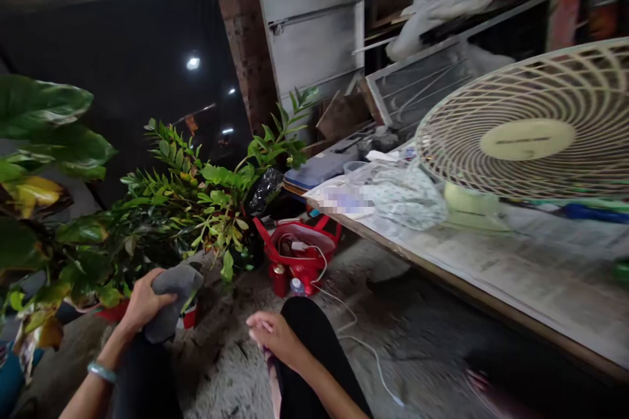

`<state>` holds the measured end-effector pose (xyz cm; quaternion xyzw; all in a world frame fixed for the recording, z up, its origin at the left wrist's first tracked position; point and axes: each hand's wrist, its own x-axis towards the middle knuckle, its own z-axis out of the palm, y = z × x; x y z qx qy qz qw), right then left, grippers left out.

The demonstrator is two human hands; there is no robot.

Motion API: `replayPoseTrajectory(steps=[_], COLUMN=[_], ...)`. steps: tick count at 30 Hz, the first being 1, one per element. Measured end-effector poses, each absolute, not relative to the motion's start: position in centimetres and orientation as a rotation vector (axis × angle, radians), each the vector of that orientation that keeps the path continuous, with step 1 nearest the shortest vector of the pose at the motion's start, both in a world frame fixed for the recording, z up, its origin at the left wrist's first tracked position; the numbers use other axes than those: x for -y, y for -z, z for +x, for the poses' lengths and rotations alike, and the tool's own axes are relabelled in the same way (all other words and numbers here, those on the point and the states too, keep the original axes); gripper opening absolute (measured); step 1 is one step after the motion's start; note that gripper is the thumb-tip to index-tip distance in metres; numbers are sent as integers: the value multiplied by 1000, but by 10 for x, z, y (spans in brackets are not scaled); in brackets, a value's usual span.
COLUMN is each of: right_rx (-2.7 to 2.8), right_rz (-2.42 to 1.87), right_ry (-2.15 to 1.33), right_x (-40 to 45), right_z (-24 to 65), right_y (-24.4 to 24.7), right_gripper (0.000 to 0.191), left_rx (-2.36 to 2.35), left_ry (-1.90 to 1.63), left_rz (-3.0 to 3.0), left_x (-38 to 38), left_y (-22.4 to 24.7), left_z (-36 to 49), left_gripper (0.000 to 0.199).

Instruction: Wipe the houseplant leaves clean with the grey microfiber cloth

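At the lower left, my left hand (145, 301) is wrapped round a soft grey cloth (171, 298), close to the lower leaves of the potted plants. A leaf tip shows against the cloth's right edge. My right hand (278, 338) rests by my dark-clothed knee (314, 340), its fingers curled in and no object showing in them. Broad glossy leaves (54, 124) rise at the left. A plant with many small green leaflets (216, 190) stands in front of both hands.
A red basket (302, 272) with a white cable (366, 347) sits on the floor ahead. To the right, a paper-covered table (515, 255) carries a fan (531, 131) and a patterned cloth (403, 193). A dark glossy panel (132, 59) leans on the brick wall.
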<state>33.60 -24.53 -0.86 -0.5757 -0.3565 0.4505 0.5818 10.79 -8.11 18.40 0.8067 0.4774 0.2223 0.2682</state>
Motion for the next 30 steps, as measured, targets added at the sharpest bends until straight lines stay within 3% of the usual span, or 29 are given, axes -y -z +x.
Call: replayPoseTrajectory(steps=[4, 7, 11, 14, 17, 20, 24, 28, 30], right_rx=[1119, 1197, 1129, 941, 921, 949, 929, 783, 619], right_rz=[-1470, -1600, -1730, -1548, -1285, -1017, -847, -856, -938], right_ry=[-973, -968, -987, -1138, -1076, -1107, -1132, -1135, -1130], right_x=[249, 244, 237, 229, 215, 197, 183, 180, 176], right_z=[321, 319, 319, 309, 290, 269, 253, 248, 249], right_y=[5, 8, 12, -9, -55, -107, -143, -137, -132], right_gripper=[23, 24, 20, 21, 34, 60, 53, 60, 54], left_rx=[-1255, -1362, -1415, -1363, -1504, -1499, -1221, -1081, -1000], left_ry=[-982, -1252, -965, -674, -767, -1047, -1261, -1206, -1158], left_rz=[2131, 2124, 2180, 2135, 2007, 1973, 2067, 1911, 1718], left_x=[72, 50, 44, 64, 89, 108, 129, 142, 141], left_y=[-225, -228, -172, -133, -124, -132, -136, -132, -133], left_z=[99, 108, 117, 112, 107, 111, 123, 130, 130], left_gripper=[49, 55, 51, 44, 50, 56, 56, 73, 80])
